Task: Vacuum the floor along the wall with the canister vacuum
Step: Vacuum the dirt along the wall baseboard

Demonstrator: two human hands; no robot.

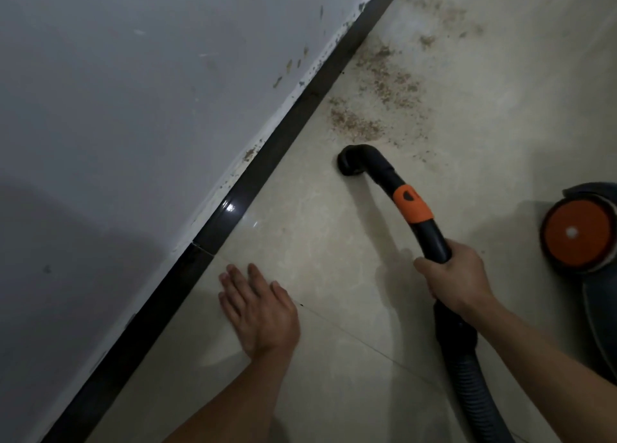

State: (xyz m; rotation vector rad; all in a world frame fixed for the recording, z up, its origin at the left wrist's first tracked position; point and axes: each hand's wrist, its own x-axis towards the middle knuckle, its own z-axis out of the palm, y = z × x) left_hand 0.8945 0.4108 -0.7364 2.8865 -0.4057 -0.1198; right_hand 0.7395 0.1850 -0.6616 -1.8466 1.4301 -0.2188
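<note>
L hand (258,312): nearest cam w/ its forearm; fingers (233,285) straight, slightly spread, palm down, holding nothing; flat on or just over the floor (334,359), can't tell contact.
R hand (455,280): fingers (430,269) curled in a full wrap round the black grip of the wand, below the orange collar.
Wand (430,239): curved rigid plastic tube w/ orange collar (412,208) partway up; prob. light, stiff, smooth. One-hand steering looks fine; best hold is where R hand sits, above the hose joint.
Nozzle (350,163): bare elbow end, no brush head seen; mouth down at floor, near the closest crumbs, apart from skirting.
Hose (467,376): ribbed, soft, runs from under R hand to bottom edge; likely flexes & drags, poor spot to hold for aiming.
Canister (581,239): at right edge, orange round cap or wheel, beside R hand; prob. heaviest part, should trail by hose pull.
Debris (380,82): brown crumbs on floor beyond nozzle, along skirting; not yet picked up.
Skirting (267,148): dark glossy strip betw. wall (133,108) & floor.
</note>
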